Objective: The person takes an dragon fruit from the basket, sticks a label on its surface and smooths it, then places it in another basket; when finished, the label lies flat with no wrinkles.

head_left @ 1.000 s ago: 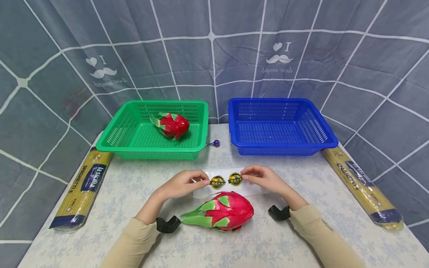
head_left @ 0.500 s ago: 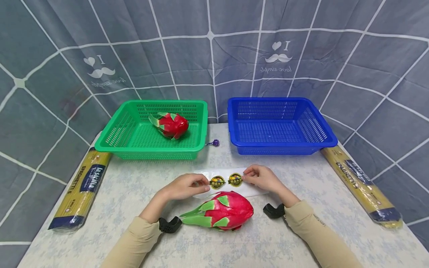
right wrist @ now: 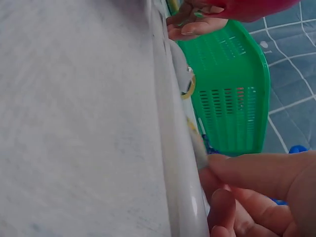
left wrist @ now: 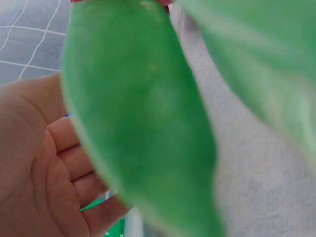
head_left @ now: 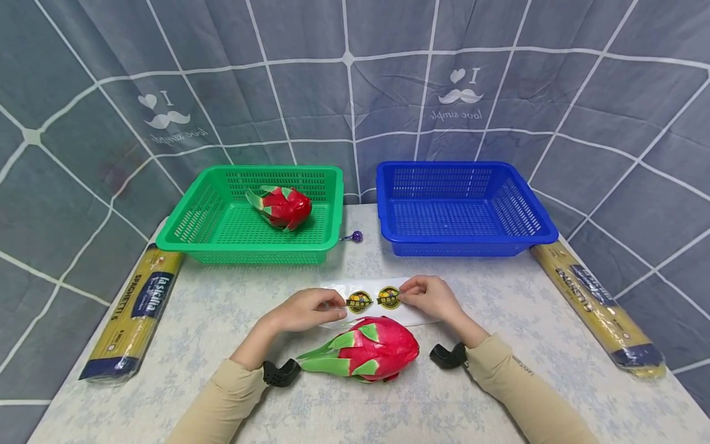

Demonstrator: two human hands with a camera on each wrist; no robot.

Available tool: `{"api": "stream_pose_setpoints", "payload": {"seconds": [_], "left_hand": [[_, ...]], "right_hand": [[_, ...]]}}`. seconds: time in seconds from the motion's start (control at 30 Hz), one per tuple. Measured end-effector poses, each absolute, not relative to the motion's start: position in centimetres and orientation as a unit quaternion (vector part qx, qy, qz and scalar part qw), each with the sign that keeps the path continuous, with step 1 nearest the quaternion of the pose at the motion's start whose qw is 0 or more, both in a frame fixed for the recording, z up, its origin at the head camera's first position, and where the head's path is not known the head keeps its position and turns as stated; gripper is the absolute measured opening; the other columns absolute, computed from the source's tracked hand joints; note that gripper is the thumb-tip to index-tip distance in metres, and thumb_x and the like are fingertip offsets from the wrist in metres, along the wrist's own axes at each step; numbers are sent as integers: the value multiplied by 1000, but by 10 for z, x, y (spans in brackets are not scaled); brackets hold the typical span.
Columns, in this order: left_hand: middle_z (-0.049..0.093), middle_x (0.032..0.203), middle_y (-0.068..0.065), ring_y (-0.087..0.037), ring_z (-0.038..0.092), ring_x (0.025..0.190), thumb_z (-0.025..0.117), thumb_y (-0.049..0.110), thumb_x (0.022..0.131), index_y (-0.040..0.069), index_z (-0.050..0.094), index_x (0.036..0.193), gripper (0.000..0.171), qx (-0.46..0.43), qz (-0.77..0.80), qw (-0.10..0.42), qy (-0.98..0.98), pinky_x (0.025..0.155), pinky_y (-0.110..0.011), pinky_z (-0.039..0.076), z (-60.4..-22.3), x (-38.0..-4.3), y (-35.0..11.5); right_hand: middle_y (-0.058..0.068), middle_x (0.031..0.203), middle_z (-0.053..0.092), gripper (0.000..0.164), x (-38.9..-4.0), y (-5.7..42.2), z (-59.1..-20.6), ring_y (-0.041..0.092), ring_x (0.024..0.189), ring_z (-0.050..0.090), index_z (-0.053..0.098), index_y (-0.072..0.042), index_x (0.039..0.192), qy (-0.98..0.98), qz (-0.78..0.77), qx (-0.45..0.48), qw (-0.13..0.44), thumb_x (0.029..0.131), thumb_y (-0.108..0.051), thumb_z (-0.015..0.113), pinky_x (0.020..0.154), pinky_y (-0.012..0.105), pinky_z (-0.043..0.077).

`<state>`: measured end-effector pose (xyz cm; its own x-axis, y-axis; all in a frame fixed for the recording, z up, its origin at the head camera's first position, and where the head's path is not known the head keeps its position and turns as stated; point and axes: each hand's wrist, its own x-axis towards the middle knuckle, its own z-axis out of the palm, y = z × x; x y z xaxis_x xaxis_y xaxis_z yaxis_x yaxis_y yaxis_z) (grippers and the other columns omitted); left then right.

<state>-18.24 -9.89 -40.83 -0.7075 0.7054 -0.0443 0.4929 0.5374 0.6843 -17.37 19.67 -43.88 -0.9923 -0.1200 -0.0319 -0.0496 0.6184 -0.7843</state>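
Beyond the nearer dragon fruit (head_left: pixel 383 348): right sticker (head_left: pixel 389 298), right edge pinched by right hand (head_left: pixel 435 302); left sticker (head_left: pixel 359 301), beside left hand (head_left: pixel 309 308), grip unclear.

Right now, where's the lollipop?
In the head view, the lollipop lies on the table between the green basket on the left and blue basket on the right.

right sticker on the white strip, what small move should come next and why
Probably lift the right hand slowly to peel the right sticker off the white strip: in the right wrist view the sticker's edge looks raised and pinched, while the rest seems stuck down.
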Motion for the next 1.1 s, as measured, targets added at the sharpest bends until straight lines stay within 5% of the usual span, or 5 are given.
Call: {"api": "stream_pose_setpoints", "payload": {"seconds": [0.33, 0.57, 0.77, 0.93, 1.1], "left_hand": [[63, 97, 8, -10, 58, 92, 58, 34, 93, 15, 66, 103, 23, 357, 321, 153, 864, 81, -31, 46, -409, -182, -99], [64, 96, 11, -9, 60, 94, 55, 37, 94, 19, 66, 102, 22, 342, 350, 120, 864, 82, -33, 48, -400, -178, -96], [60, 116, 3, -17, 55, 109, 69, 50, 81, 15, 59, 121, 54, 390, 361, 128, 837, 91, -40, 45, -382, -157, -81], [53, 123, 6, -10, 51, 111, 76, 63, 63, 17, 48, 130, 86, 440, 313, 122, 833, 92, -33, 45, -383, -144, -68], [55, 112, 15, -3, 54, 100, 76, 59, 66, 25, 51, 125, 73, 430, 329, 118, 833, 82, -26, 49, -388, -140, -63]], "right_hand": [[10, 89, 70, 28, -174, 193, -434, 11, 75, 62, 67, 3, 107, 870, -489, -36, 46, 84, -13, 69, 69, 25, 48], [9, 92, 68, 23, -171, 196, -426, 13, 80, 59, 67, 1, 105, 852, -522, -29, 28, 86, -11, 65, 74, 29, 46], [2, 89, 66, 25, -168, 199, -414, 13, 80, 57, 65, 2, 101, 813, -579, -45, 35, 85, -16, 70, 74, 29, 44], [-4, 88, 67, 14, -164, 198, -406, 14, 86, 59, 68, -7, 93, 776, -625, -71, 43, 83, -16, 72, 80, 32, 42], [-6, 85, 66, 8, -158, 196, -398, 11, 85, 60, 68, -21, 85, 749, -654, -88, 58, 82, -15, 73, 80, 34, 42]]}}
